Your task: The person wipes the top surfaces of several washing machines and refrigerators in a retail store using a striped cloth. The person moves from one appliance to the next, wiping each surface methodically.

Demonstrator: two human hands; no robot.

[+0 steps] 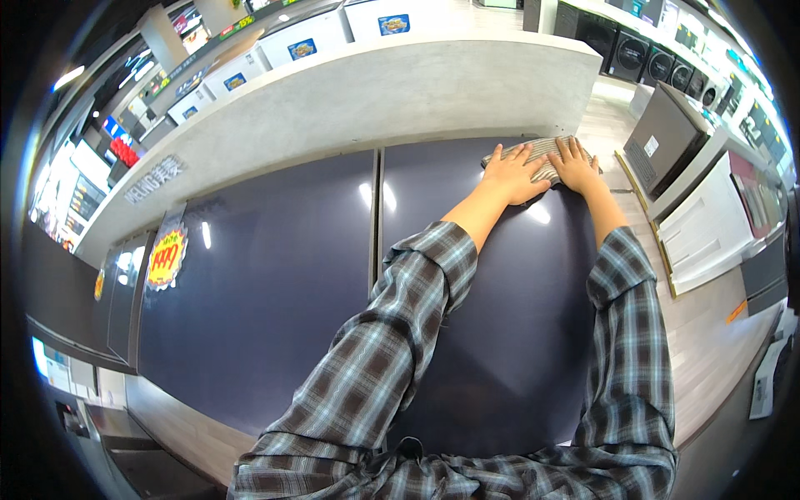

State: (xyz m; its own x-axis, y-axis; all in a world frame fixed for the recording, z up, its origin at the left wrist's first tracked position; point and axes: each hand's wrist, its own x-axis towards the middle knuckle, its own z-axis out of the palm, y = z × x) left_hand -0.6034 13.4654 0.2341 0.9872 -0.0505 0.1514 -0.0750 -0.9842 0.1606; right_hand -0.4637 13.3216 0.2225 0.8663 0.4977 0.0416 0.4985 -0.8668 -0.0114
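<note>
A folded, striped grey-beige cloth (546,147) lies at the far right end of a dark, glossy appliance panel (508,308). My left hand (512,175) rests flat on the cloth, fingers spread. Close beside it, my right hand (577,169) presses on the cloth's right part with its fingers stretched out. Both arms reach far forward in plaid sleeves. A narrow seam separates this panel from a second dark glossy panel (267,275) to the left, which bears a yellow and red starburst price tag (167,257).
A grey low wall (383,96) runs behind the panels, with white chest freezers (304,42) beyond it. On the right, a grey box-shaped appliance (667,137) and a white panelled unit (704,225) stand on the wood-look floor (700,333). Front-loading washers (629,57) line the far right.
</note>
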